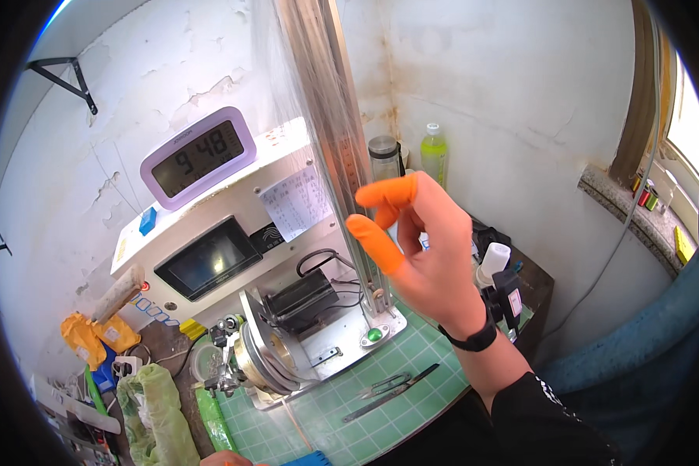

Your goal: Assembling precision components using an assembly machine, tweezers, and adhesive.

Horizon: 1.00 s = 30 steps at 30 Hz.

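Note:
My right hand (435, 248) is raised in front of a wooden post (330, 85) hung with fine pale strands. Orange finger cots cover its thumb and forefinger, whose tips are a little apart, and I see nothing between them. A dark band circles the wrist. Only a sliver of my left hand (225, 460) shows at the bottom edge, beside a blue object (311, 460); its fingers are hidden. Between the hands stands a white machine (233, 233) with a dark screen (208, 258), a black motor (299, 303) and a round metal wheel (260, 357).
Metal tweezers (384, 386) and a thin dark blade-like tool (392, 394) lie on the green gridded mat (342, 423). A purple digital clock (198, 159) tops the machine. Bottles, including a green one (433, 151), stand at the back right. Plastic bags (159, 419) crowd the left.

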Available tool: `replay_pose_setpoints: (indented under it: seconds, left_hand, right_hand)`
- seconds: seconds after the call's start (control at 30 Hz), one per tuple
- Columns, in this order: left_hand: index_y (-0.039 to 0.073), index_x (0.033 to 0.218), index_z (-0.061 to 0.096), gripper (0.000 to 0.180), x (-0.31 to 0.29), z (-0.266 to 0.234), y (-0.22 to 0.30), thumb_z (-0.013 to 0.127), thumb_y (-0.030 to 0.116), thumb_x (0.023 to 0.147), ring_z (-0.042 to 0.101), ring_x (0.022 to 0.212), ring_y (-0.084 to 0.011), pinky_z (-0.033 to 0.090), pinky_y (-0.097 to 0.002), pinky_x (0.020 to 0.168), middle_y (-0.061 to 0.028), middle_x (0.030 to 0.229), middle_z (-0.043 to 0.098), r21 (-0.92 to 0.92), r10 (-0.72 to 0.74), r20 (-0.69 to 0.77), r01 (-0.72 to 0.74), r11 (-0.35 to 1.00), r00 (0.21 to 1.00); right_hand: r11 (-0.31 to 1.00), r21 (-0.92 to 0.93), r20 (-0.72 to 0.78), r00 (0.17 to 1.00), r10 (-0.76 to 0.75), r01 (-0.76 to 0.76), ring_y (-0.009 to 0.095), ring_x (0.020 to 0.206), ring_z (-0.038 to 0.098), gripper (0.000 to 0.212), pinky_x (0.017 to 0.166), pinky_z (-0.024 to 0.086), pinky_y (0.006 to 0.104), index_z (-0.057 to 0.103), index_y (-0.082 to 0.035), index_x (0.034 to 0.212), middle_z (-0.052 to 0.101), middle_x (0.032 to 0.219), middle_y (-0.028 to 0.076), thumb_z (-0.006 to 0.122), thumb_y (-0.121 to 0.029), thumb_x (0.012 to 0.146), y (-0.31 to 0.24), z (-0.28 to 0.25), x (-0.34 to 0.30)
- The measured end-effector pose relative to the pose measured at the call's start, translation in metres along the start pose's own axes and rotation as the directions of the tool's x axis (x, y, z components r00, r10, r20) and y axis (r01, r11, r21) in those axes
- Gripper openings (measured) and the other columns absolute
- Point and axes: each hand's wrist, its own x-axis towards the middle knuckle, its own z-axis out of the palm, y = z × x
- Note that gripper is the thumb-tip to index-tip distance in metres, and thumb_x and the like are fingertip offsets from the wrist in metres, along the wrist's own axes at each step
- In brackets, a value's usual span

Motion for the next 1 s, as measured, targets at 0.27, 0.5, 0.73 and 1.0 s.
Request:
replay_pose_setpoints:
  seconds: [0.27, 0.5, 0.73, 1.0]
  left_hand:
    - [-0.008, 0.093, 0.076, 0.04, -0.004, -0.003, -0.002, 0.075, 0.031, 0.102, 0.052, 0.05, -0.0189, 0.038, -0.0316, 0.05, -0.0093, 0.059, 0.063, 0.032, -0.009, -0.009, 0.009, 0.999, 1.0]
    - [-0.008, 0.094, 0.075, 0.04, -0.002, -0.004, -0.004, 0.075, 0.031, 0.102, 0.052, 0.05, -0.0191, 0.038, -0.0311, 0.049, -0.0095, 0.06, 0.064, 0.016, -0.004, 0.02, 0.004, 1.0, 1.0]
    - [-0.008, 0.092, 0.074, 0.041, -0.002, 0.004, -0.002, 0.076, 0.032, 0.102, 0.051, 0.049, -0.0187, 0.037, -0.0313, 0.049, -0.009, 0.06, 0.063, -0.032, -0.01, -0.009, 0.009, 0.999, 1.0]
    - [-0.008, 0.092, 0.072, 0.036, 0.0, -0.001, -0.004, 0.075, 0.027, 0.102, 0.05, 0.048, -0.018, 0.038, -0.0306, 0.049, -0.0096, 0.062, 0.063, -0.095, -0.004, 0.015, 0.005, 0.995, 1.0]
  right_hand:
    - [0.997, 0.071, -0.006, 1.0, -0.01, 0.011, 0.005, 0.052, 0.037, 0.013, 0.048, 0.028, 0.0247, 0.073, -0.003, 0.097, 0.057, 0.079, 0.0, 0.084, -0.004, 0.089, 0.003, 0.002, -0.005]
    - [0.985, 0.174, -0.011, 1.0, 0.012, -0.01, 0.005, 0.052, 0.04, 0.009, 0.049, 0.028, 0.0232, 0.073, -0.002, 0.092, 0.061, 0.08, -0.001, 0.081, 0.0, 0.09, 0.002, -0.013, -0.017]
    - [0.979, 0.195, 0.23, 0.967, -0.107, 0.062, 0.009, 0.053, 0.039, 0.013, 0.046, 0.028, 0.0256, 0.074, -0.001, 0.091, 0.062, 0.077, 0.001, 0.085, 0.0, 0.084, -0.021, -0.027, -0.039]
    - [0.84, 0.504, 0.499, 0.861, -0.095, -0.2, 0.02, 0.06, 0.059, 0.015, 0.055, 0.044, 0.0314, 0.08, -0.006, 0.093, 0.069, 0.078, 0.005, 0.09, -0.01, 0.082, -0.046, -0.014, -0.079]
